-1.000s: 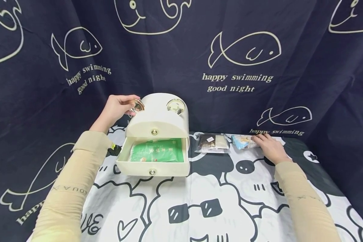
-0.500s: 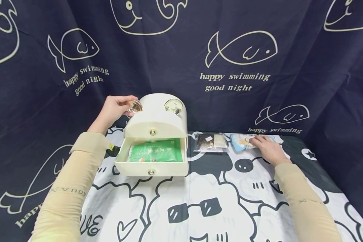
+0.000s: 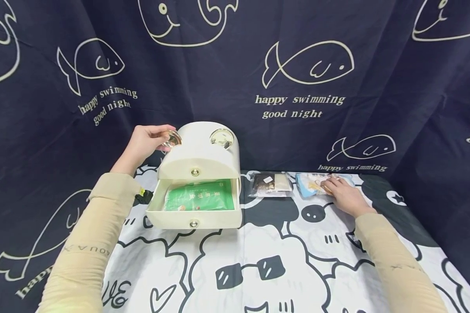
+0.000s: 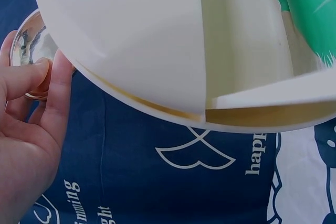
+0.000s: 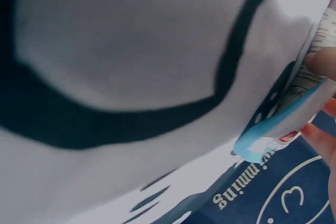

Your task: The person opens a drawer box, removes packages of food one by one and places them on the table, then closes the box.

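My left hand (image 3: 142, 142) pinches a round, shiny gold disc (image 3: 173, 139) on the upper left of a cream drawer box (image 3: 203, 152). In the left wrist view, the thumb lies on the disc's (image 4: 32, 40) face and fingers reach behind its edge. The lower drawer (image 3: 193, 220) is pulled out, with a green packet (image 3: 205, 196) lying inside. To the right, my right hand (image 3: 347, 196) grips a light-blue and white packet (image 3: 306, 186) at the table's back. Thumb and fingers stand on opposite sides of this packet (image 5: 262, 140) in the right wrist view.
Between box and right hand lies a clear bag (image 3: 272, 184) with dark and pale contents. A small black item with a yellow patch (image 3: 144, 195) sits left of the drawer. A dark fish-print curtain (image 3: 290, 143) hangs behind the patterned tablecloth (image 3: 250, 243).
More of the blue and white packet shows above and around my right fingers now. My left hand stays on the gold disc. The whole head view has shifted slightly.
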A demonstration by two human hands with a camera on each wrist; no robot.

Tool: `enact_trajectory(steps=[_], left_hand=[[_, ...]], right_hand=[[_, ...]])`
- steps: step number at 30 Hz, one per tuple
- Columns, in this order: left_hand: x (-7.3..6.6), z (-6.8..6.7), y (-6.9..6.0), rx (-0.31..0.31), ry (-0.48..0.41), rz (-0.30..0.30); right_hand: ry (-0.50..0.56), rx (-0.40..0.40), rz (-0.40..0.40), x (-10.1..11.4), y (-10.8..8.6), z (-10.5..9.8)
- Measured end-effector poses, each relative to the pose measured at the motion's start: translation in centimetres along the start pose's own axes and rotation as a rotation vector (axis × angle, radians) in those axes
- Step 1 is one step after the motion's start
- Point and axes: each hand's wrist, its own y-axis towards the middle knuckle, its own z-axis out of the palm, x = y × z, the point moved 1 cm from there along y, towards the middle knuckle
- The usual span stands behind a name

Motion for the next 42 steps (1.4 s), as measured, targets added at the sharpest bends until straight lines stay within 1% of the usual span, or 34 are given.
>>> enact_trajectory(steps=[4,7,11,15,19,25,32,34,38,42], left_hand=[[0.0,-0.1,0.0,0.0,0.005,-0.003],[0.1,-0.1,0.0,0.005,-0.002,-0.003],[0.0,-0.1,0.0,0.009,-0.008,0.001],[0.0,0.0,0.1,0.01,-0.016,0.007],[-0.1,0.1,0.2,0.016,-0.013,0.004],[-0.1,0.0,0.2,0.014,-0.004,-0.009],[0.0,-0.1,0.0,0.011,-0.004,-0.017],[0.0,-0.1,0.0,0.012,-0.004,-0.015],[0.0,0.0,0.0,0.014,-0.008,-0.004],[-0.1,0.0,0.0,0.013,-0.013,0.004]], right_hand=[[0.003,0.061,0.02,0.4,0.3,-0.7],[0.011,0.15,0.062,0.9,0.7,-1.6],[0.048,0.261,0.121,1.6,1.2,-3.0],[0.086,0.311,0.143,2.0,1.4,-3.8],[0.105,0.337,0.143,2.2,1.4,-4.3],[0.13,0.344,0.138,2.6,1.7,-5.2],[0.143,0.373,0.213,3.1,2.3,-6.6],[0.157,0.381,0.22,3.3,2.4,-7.0],[0.18,0.378,0.214,3.7,2.4,-7.7],[0.174,0.367,0.21,4.0,2.2,-8.3]])
